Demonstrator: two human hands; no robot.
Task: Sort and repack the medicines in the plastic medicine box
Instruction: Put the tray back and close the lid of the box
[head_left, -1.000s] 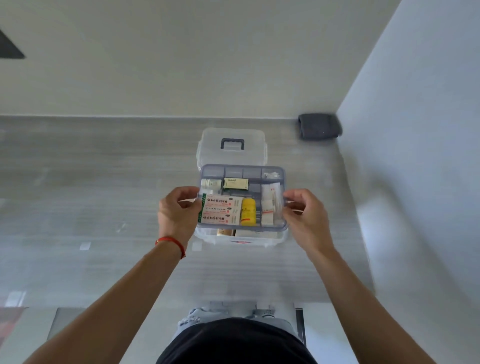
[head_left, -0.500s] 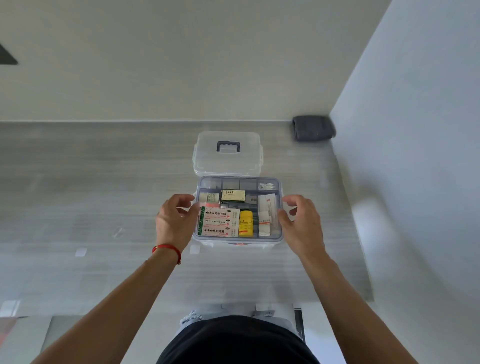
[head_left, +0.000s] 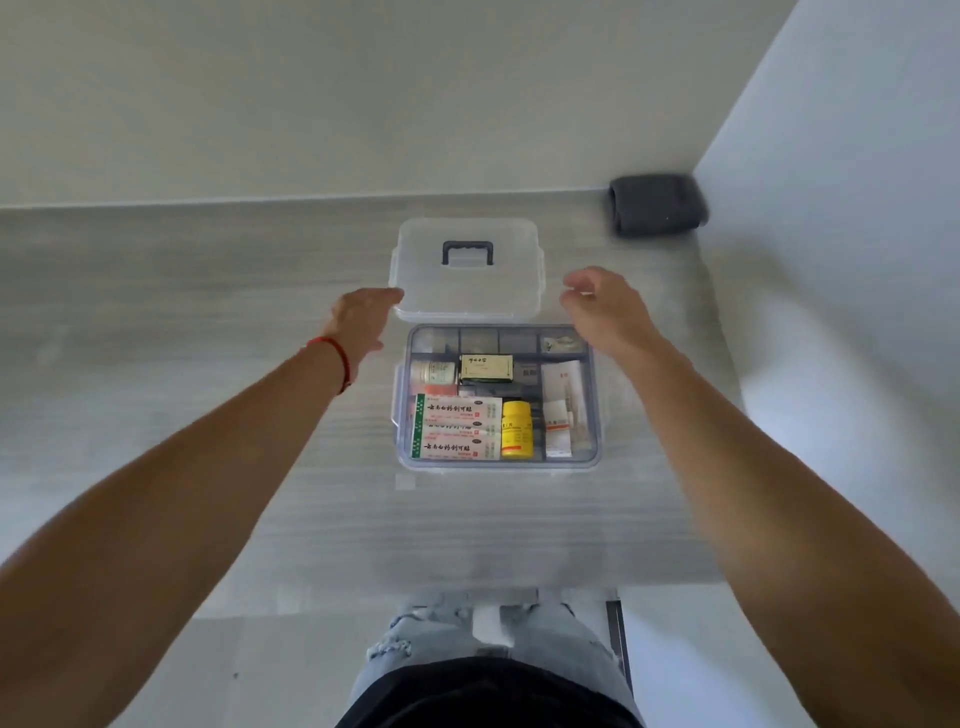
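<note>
The clear plastic medicine box (head_left: 598, 415) sits on the grey table, its grey divided tray full: white-and-red plaster boxes (head_left: 457, 428), a yellow bottle (head_left: 516, 429), a dark green box (head_left: 486, 368), a white jar (head_left: 432, 372) and white sachets (head_left: 560, 410). Behind it lies the clear lid (head_left: 467, 291) with a dark handle (head_left: 467, 252). My left hand (head_left: 363, 319) reaches to the lid's left front corner, fingers apart. To the right of the lid hovers my right hand (head_left: 605, 306), fingers loosely curled and holding nothing.
A rolled dark grey cloth (head_left: 655, 203) lies in the far right corner against the wall. The wall (head_left: 831, 260) runs close along the table's right side. My legs (head_left: 493, 639) stand at the table's near edge.
Both hands let go of the tray, now seated in the box, and moved away from me to either side of the lid.
</note>
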